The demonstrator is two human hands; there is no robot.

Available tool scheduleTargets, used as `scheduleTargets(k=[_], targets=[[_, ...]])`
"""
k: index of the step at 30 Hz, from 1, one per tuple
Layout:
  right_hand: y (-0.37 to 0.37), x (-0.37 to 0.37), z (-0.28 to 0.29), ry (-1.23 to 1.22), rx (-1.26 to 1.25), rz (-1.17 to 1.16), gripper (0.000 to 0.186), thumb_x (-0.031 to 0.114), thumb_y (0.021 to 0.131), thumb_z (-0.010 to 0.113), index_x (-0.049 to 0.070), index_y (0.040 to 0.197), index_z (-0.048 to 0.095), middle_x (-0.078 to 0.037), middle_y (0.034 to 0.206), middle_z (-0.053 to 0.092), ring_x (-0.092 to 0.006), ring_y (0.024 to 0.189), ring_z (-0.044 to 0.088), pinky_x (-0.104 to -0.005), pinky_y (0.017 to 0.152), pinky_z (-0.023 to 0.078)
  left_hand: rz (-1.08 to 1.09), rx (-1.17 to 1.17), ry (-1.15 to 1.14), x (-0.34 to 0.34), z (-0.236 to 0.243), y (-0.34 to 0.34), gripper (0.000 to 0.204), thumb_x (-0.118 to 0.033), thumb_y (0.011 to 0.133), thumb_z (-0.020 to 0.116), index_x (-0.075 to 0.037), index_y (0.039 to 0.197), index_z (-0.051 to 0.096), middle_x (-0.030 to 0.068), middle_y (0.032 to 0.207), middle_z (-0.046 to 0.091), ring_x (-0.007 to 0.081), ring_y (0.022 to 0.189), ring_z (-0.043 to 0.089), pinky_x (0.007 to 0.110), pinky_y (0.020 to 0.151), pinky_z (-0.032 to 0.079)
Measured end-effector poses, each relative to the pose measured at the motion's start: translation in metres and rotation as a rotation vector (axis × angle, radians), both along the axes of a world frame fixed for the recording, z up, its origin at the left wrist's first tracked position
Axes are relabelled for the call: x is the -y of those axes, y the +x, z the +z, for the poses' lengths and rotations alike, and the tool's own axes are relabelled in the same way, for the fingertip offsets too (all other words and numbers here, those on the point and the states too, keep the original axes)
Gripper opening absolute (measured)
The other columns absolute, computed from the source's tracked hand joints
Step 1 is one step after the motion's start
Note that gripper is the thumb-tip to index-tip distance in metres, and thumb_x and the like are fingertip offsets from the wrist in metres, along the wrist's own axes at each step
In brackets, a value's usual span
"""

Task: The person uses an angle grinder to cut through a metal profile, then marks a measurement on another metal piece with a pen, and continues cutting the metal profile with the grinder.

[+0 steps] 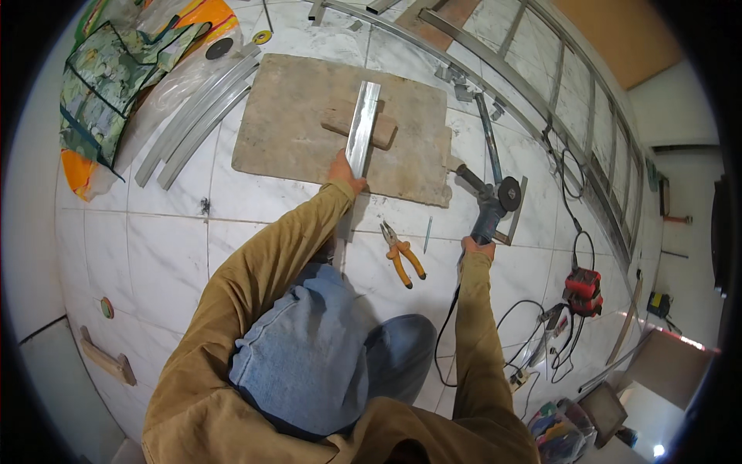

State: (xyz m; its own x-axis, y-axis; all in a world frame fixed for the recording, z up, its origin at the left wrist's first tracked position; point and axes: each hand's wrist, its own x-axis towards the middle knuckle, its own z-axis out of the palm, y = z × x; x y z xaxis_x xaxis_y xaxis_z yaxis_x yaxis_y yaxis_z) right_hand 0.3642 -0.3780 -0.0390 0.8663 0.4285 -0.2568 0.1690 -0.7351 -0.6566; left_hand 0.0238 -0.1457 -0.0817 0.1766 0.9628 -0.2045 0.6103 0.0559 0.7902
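My left hand (pixel 346 172) is closed round the near part of a silvery metal profile (pixel 362 124). The profile's far part lies across a small wooden block (pixel 383 132), which rests on a worn brown board (pixel 278 116) on the floor. Off to the right, my right hand (pixel 479 247) grips the rear of the body of an angle grinder (pixel 488 216). Its dark disc (pixel 508 193) points away from me, and a side handle (pixel 468 177) sticks out to the left. Orange-handled pliers (pixel 401 254) and a thin pencil-like stick (pixel 427 235) lie between my arms.
Long metal strips (pixel 202 116) lie left of the board, near a patterned bag (pixel 97 93) and a loose disc (pixel 219 49). A welded metal frame (pixel 533 54) stretches along the right. A hammer-like tool (pixel 488 135), cables (pixel 573 182) and a red device (pixel 583 292) occupy the right-hand floor.
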Motion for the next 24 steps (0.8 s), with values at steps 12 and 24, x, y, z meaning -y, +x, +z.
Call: scheduleTargets(k=[12,24], targets=[[-0.124,-0.069,0.146,0.334,-1.138,0.425,0.038,0.017,0.079,0.071,-0.002,0.11,0.058,-0.013,0.088,0.067,-0.0213,0.068,0.066,-0.0353,0.061,0.057,-0.002,0.454,-0.052,0.048,0.087,0.009,0.057,-0.039,0.093,0.07,0.004,0.128,0.056,0.018,0.115,0.065,0.0312,0.105,0.063,0.039,0.096,0.049],[-0.255,-0.153,0.117,0.221,-1.649,0.661,0.044,0.022,0.083,0.07,-0.004,0.115,0.056,-0.017,0.086,0.068,-0.0265,0.071,0.07,-0.0422,0.063,0.063,0.368,1.209,-0.594,0.017,0.103,-0.068,0.087,-0.079,0.092,0.039,-0.001,0.126,0.059,0.0163,0.102,0.07,0.0277,0.088,0.071,0.04,0.079,0.059]])
